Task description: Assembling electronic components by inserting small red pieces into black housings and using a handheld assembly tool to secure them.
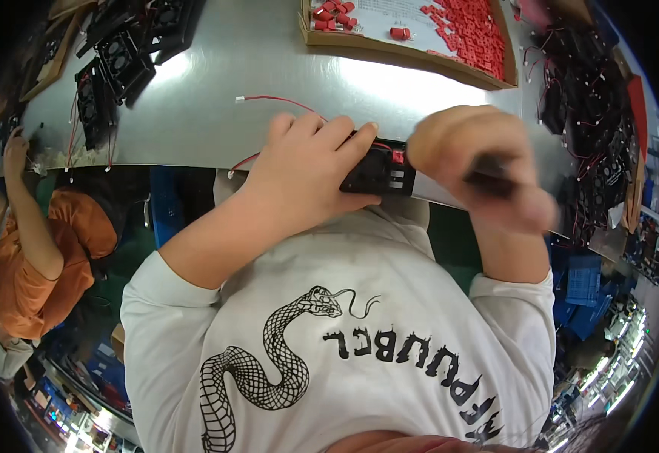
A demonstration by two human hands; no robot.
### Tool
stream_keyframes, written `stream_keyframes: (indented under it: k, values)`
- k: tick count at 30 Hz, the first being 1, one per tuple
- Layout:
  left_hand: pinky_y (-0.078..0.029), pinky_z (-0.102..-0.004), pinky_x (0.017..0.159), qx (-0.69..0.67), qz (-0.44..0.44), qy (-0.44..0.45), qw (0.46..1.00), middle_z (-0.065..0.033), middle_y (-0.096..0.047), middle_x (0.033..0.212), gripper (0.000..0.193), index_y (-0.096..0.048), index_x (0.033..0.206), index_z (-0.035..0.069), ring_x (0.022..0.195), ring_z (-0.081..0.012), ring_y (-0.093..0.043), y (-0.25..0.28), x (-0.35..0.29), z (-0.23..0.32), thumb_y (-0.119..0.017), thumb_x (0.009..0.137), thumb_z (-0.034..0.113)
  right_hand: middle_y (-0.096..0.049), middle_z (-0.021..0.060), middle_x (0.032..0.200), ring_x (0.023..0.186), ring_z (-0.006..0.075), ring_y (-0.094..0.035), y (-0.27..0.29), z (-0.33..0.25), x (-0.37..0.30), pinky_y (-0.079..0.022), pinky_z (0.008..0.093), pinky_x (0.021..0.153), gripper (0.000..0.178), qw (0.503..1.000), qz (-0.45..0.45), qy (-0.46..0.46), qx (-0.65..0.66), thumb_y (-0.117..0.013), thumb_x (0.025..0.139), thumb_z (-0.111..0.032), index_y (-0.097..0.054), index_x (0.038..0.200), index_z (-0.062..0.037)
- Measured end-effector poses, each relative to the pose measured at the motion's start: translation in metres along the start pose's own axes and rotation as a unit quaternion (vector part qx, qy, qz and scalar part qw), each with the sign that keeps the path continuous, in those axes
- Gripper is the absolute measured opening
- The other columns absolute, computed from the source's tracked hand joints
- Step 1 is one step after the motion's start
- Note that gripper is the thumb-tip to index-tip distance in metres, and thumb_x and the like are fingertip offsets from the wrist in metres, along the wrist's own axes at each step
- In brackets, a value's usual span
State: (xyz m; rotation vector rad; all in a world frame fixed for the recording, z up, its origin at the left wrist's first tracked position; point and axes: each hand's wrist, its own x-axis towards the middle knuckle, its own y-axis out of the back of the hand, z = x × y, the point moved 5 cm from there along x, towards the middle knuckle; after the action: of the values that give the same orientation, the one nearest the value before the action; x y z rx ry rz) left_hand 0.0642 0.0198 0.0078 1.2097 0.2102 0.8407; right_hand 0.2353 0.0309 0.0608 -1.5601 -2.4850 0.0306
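Note:
My left hand (303,162) grips a black fan housing (371,172) at the table's near edge, fingers across its top and thumb along its near side. A small red plastic part (398,156) sits at the right end of the housing. Thin red wires (284,100) with a white plug run out from under my left hand onto the table. My right hand (488,162), smeared by motion, is just right of the housing. Its fingers are curled round a dark object (490,175) whose kind I cannot make out.
A cardboard tray (405,51) of red plastic parts lies at the far side of the metal table (216,83). Black fans (122,68) with wires are at the far left, and more are heaped (590,128) at the right. A person in orange (50,249) is at the left.

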Motion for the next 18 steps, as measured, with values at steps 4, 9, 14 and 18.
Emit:
stream_keyframes:
  k: [4, 9, 14, 18]
  values:
    - [-0.039, -0.0411, 0.083, 0.003, -0.015, 0.008, 1.0, -0.0004, -0.061, 0.104, 0.075, -0.065, 0.13, 0.013, 0.094, -0.0223, -0.06, 0.003, 0.001, 0.002, -0.087, 0.067, 0.048, -0.058, 0.0053, 0.077, 0.066, 0.019, -0.054, -0.007, 0.0, -0.002, -0.044, 0.0329, 0.059, 0.07, 1.0, -0.001, 0.002, 0.021, -0.066, 0.083, -0.076, -0.061, 0.081, -0.0068]
    - [-0.04, -0.0413, 0.083, -0.002, -0.002, -0.002, 1.0, -0.0014, -0.061, 0.105, 0.074, -0.065, 0.13, 0.013, 0.093, -0.0232, -0.06, 0.002, 0.006, -0.003, -0.087, 0.068, 0.047, -0.065, 0.0115, 0.086, 0.072, 0.0225, -0.058, 0.001, 0.007, -0.003, -0.046, 0.0325, 0.064, 0.062, 0.997, -0.017, -0.028, 0.067, -0.066, 0.08, -0.062, -0.065, 0.089, -0.0011]
    - [-0.04, -0.041, 0.084, -0.004, -0.021, 0.006, 1.0, -0.001, -0.061, 0.105, 0.073, -0.064, 0.13, 0.013, 0.094, -0.0231, -0.059, 0.002, 0.008, -0.003, -0.087, 0.069, 0.047, -0.06, 0.0106, 0.083, 0.066, 0.0211, -0.055, 0.007, 0.006, 0.004, -0.044, 0.0347, 0.059, 0.072, 1.0, -0.024, 0.008, -0.004, -0.054, 0.088, -0.078, -0.062, 0.088, -0.0069]
    - [-0.04, -0.0416, 0.083, -0.01, -0.026, 0.009, 1.0, -0.0017, -0.061, 0.106, 0.074, -0.063, 0.131, 0.013, 0.095, -0.0244, -0.059, 0.004, 0.006, 0.002, -0.087, 0.069, 0.047, -0.06, 0.009, 0.08, 0.068, 0.0213, -0.054, -0.001, 0.002, 0.003, -0.045, 0.0342, 0.062, 0.069, 1.0, -0.008, 0.001, 0.007, -0.057, 0.089, -0.075, -0.062, 0.088, -0.0065]
